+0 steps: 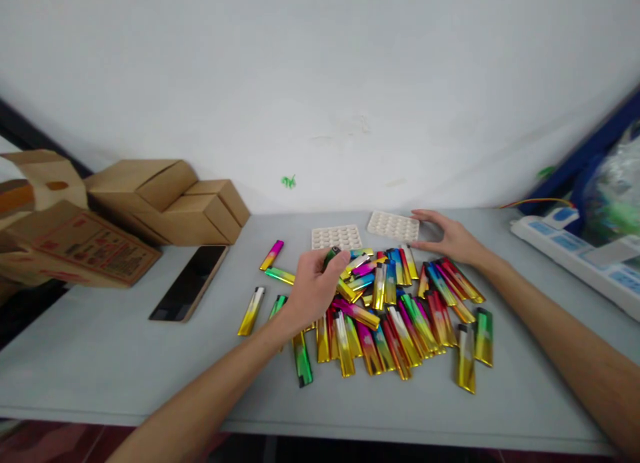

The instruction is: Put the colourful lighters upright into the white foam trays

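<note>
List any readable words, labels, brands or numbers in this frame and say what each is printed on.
None can be read.
Flattened cardboard box: red printed panel, too blurred to read.
Lighters: no legible print.
Power strip: blue patches, no readable text.
Green mark on wall: a smudge, not lettering.
The left hand holds one lighter; the right hand touches a white tray, which is unmarked.

- The pile of lighters [400,316] lies on the table [100,369], near the middle.
- Two trays [337,237] lie just behind the pile.
- The phone [190,283] lies left of the pile.
- The cardboard boxes [165,203] stand at far left.
- The power strip [575,256] lies at right.
</note>
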The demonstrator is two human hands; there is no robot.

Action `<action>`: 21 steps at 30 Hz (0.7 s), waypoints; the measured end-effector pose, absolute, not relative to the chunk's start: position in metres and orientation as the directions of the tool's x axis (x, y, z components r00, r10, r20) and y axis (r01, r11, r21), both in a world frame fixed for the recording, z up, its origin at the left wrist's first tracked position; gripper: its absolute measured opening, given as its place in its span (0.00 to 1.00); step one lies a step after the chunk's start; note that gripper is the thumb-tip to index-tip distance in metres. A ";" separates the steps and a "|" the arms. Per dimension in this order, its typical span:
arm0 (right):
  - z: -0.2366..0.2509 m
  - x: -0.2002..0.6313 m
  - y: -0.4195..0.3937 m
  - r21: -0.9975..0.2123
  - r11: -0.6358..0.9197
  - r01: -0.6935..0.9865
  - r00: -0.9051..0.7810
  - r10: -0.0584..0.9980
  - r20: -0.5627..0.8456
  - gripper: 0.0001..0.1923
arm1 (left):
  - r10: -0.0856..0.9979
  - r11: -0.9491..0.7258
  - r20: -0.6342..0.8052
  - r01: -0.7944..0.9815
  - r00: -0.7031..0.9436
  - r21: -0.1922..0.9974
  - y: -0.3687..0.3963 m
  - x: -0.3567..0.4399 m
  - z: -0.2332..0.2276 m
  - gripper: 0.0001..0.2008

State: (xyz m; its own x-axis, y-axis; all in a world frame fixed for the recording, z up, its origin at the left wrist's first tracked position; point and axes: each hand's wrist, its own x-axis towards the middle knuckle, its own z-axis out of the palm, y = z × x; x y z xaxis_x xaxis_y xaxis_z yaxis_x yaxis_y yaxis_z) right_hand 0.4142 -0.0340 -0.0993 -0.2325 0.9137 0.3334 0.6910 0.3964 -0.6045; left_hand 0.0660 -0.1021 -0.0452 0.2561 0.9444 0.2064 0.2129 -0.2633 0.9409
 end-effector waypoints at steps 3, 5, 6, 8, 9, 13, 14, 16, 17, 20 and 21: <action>-0.098 0.411 -0.039 -0.574 0.401 0.714 -0.232 0.909 0.347 0.40 | 0.945 -0.264 0.201 0.238 0.257 0.935 -0.103 0.064 -0.044 0.25; -0.096 0.411 -0.041 -0.557 0.401 0.727 -0.232 0.908 0.350 0.40 | 0.946 -0.262 0.198 0.246 0.257 0.933 -0.103 0.064 -0.044 0.24; -0.096 0.411 -0.041 -0.553 0.401 0.730 -0.233 0.907 0.350 0.40 | 0.946 -0.262 0.197 0.246 0.257 0.933 -0.103 0.063 -0.044 0.24; -0.096 0.411 -0.042 -0.551 0.404 0.730 -0.238 0.906 0.350 0.41 | 0.946 -0.260 0.195 0.246 0.259 0.934 -0.103 0.062 -0.045 0.23; -0.096 0.412 -0.041 -0.552 0.406 0.728 -0.242 0.906 0.348 0.41 | 0.946 -0.258 0.192 0.248 0.261 0.934 -0.103 0.062 -0.045 0.23; -0.099 0.413 -0.039 -0.547 0.412 0.729 -0.248 0.904 0.349 0.41 | 0.952 -0.240 0.173 0.264 0.254 0.934 -0.102 0.062 -0.047 0.23; -0.099 0.413 -0.039 -0.547 0.412 0.729 -0.247 0.903 0.351 0.41 | 0.953 -0.237 0.171 0.268 0.250 0.934 -0.102 0.063 -0.047 0.23; -0.101 0.414 -0.038 -0.549 0.415 0.725 -0.246 0.901 0.357 0.41 | 0.955 -0.238 0.172 0.273 0.243 0.932 -0.102 0.063 -0.048 0.25; -0.101 0.414 -0.038 -0.550 0.418 0.723 -0.246 0.900 0.360 0.41 | 0.954 -0.242 0.177 0.273 0.242 0.931 -0.102 0.062 -0.048 0.25; -0.101 0.414 -0.037 -0.546 0.421 0.724 -0.247 0.898 0.365 0.41 | 0.947 -0.261 0.196 0.256 0.254 0.931 -0.102 0.061 -0.048 0.26; -0.101 0.413 -0.037 -0.546 0.419 0.725 -0.246 0.899 0.362 0.41 | 0.943 -0.267 0.201 0.242 0.264 0.933 -0.102 0.061 -0.047 0.26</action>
State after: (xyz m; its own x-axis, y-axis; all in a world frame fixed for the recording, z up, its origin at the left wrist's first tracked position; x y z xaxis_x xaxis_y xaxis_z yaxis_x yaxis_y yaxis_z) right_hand 0.4135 -0.0373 -0.1011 -0.2464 0.8989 0.3624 0.7252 0.4191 -0.5463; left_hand 0.0612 -0.1017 -0.0473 0.2643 0.9433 0.2009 0.2419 -0.2665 0.9330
